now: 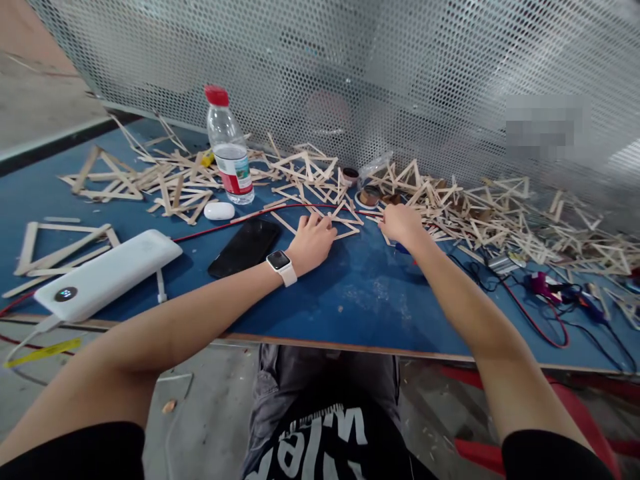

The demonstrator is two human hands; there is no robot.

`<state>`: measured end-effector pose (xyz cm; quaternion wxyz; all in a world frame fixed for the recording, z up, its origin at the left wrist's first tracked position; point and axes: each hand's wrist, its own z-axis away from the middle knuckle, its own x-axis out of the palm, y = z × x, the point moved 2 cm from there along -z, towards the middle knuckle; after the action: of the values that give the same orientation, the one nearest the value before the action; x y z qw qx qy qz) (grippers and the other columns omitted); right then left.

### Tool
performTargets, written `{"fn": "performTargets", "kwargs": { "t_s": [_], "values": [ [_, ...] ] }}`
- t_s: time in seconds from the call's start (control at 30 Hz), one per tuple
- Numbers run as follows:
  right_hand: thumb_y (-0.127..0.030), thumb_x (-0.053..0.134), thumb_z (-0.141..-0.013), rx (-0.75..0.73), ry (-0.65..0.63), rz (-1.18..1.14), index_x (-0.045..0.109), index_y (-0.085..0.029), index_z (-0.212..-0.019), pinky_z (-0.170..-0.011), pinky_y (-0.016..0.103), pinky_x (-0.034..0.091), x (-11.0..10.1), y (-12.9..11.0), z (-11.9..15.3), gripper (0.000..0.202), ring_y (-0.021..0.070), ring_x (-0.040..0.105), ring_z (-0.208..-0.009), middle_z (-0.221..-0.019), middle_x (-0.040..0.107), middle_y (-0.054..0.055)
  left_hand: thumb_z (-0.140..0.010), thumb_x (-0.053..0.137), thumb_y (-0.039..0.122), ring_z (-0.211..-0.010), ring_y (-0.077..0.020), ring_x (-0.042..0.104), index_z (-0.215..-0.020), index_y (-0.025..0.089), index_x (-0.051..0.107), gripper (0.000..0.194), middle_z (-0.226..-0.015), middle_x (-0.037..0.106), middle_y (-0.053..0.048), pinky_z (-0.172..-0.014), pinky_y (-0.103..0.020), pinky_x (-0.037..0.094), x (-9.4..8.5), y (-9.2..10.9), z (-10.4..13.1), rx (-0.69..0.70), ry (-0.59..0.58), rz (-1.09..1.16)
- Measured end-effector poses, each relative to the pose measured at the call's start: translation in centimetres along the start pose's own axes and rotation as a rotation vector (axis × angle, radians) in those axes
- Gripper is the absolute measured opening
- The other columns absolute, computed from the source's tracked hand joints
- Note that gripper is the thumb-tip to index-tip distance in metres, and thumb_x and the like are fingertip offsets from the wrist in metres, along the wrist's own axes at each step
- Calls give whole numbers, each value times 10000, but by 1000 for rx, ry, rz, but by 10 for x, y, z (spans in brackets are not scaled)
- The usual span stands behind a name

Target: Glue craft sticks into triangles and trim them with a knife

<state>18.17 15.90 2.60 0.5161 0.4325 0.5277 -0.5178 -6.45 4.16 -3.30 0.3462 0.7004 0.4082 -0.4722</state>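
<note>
My left hand (313, 241) beside frame (349, 234) on bench (360, 293), fingers loosely spread; right hand (401, 225) curled, cannot tell on what; red cable (280, 206), if tugged, might drag frame; hard pressing could snap it.

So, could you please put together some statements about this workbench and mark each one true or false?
1. A watch is worn on the left wrist. True.
2. The bottle has a blue cap. False: the bottle's cap is red.
3. The right hand is curled beside the wooden sticks. True, though what its grip may hold is hidden.
4. The phone stands upright. False: the phone lies flat on the table.
5. The left hand is palm down with its fingers spread. True.
6. The power bank is black. False: the power bank is white.
</note>
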Motion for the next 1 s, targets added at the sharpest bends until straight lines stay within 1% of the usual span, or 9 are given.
{"fn": "performTargets", "kwargs": {
  "t_s": [0.07, 0.13, 0.27, 0.53, 0.67, 0.73, 0.83, 0.97, 1.0],
  "values": [
    [-485, 814, -1118, 16, -16, 92, 717, -184, -1514, -1118, 535, 692, 1, -3, -6, 508, 301, 763, -1325, -1531, 731, 150, -1148, 578, 136, -1408, -426, 649, -1188, 123, 828, 253, -1438, 752, -207, -1159, -625, 561, -1, -3, 0, 7, -4, -28],
    [-484, 816, -1116, 10, -29, 137, 719, -179, -1511, -1119, 532, 691, 4, -7, -10, 509, 301, 763, -1324, -1530, 731, 154, -1152, 700, 226, -1405, -371, 692, -1275, 142, 809, 184, -1450, 755, -164, -1190, -604, 610, -2, -3, 0, 15, -1, -61],
    [-480, 822, -1113, -21, -34, 124, 732, -168, -1492, -1126, 512, 687, 8, -13, -14, 499, 297, 762, -1325, -1532, 729, 173, -1138, 812, 468, -1343, -301, 758, -1497, 189, 725, 463, -1524, 732, -137, -1153, -543, 690, -2, -1, 3, 17, 10, -112],
    [-482, 805, -1125, -97, 32, -192, 735, -193, -1490, -1128, 515, 687, -16, -10, -18, 471, 292, 760, -1326, -1539, 730, 156, -1142, 804, 464, -1327, -303, 764, -1510, 184, 718, 470, -1521, 733, -142, -1131, -537, 700, 1, -6, 3, -32, -24, -60],
    [-494, 790, -1134, -203, 82, -520, 729, -202, -1482, -1053, 498, 713, -14, -7, 4, 458, 269, 776, -1247, -1472, 754, 128, -1142, 804, 465, -1323, -302, 765, -1513, 184, 716, 473, -1521, 732, -142, -1126, -534, 702, 5, -17, -1, -33, -63, 18],
    [-464, 806, -1112, -255, 108, -690, 747, -194, -1352, -909, 433, 728, -9, -6, 22, 366, 226, 783, -1050, -1283, 791, 95, -1142, 806, 465, -1320, -302, 766, -1514, 183, 715, 477, -1519, 733, -142, -1123, -534, 703, 6, -22, -3, -41, -71, 65],
    [-386, 835, -996, -331, 129, -909, 698, -253, -1070, -716, 394, 696, -3, -3, 51, 204, 193, 711, -778, -985, 778, 35, -1140, 810, 481, -1319, -301, 766, -1518, 185, 711, 491, -1517, 733, -140, -1120, -534, 704, 5, -27, -6, -35, -51, 153],
    [-419, 841, -884, -414, 75, -1087, 657, -292, -1001, -637, 383, 655, -5, 6, 81, 252, 193, 709, -722, -908, 812, 18, -1115, 706, 221, -1161, -258, 804, -1184, 152, 820, 150, -1274, 820, -132, -1106, -469, 685, -4, -18, -6, 39, -9, 324],
    [-434, 847, -876, -434, 55, -1112, 660, -293, -1004, -617, 377, 641, -5, 8, 87, 267, 187, 703, -698, -899, 821, 15, -1075, 670, 163, -1104, -243, 811, -1110, 158, 826, 160, -1216, 834, -124, -1084, -445, 682, -7, -13, -5, 64, -3, 373]
  ]
}}
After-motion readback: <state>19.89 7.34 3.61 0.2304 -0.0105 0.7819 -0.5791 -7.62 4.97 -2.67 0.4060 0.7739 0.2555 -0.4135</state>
